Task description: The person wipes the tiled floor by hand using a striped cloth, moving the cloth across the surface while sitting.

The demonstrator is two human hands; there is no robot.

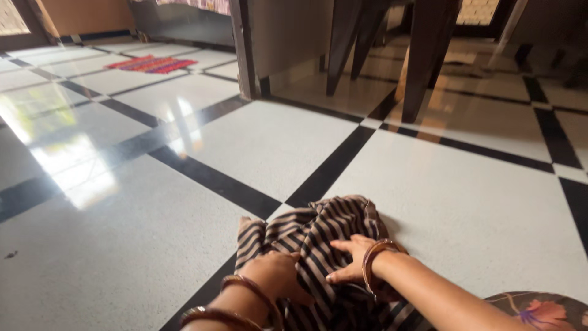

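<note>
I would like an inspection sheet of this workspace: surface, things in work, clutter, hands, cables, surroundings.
Surface: glossy white tiled floor with black strips, glare at left.
Things in work: striped cloth, crumpled on the floor.
Clutter: nothing seen.
Hands: left hand and right hand both rest on the cloth, fingers loose; bangles on both wrists.
Cables: nothing seen.
Surroundings: dark wooden furniture legs ahead; red mat far left; floral fabric at lower right.

You have two hands, left hand [275,276] and right hand [351,260], one striped cloth [318,236], one red mat [151,64], several bangles [375,260].
</note>
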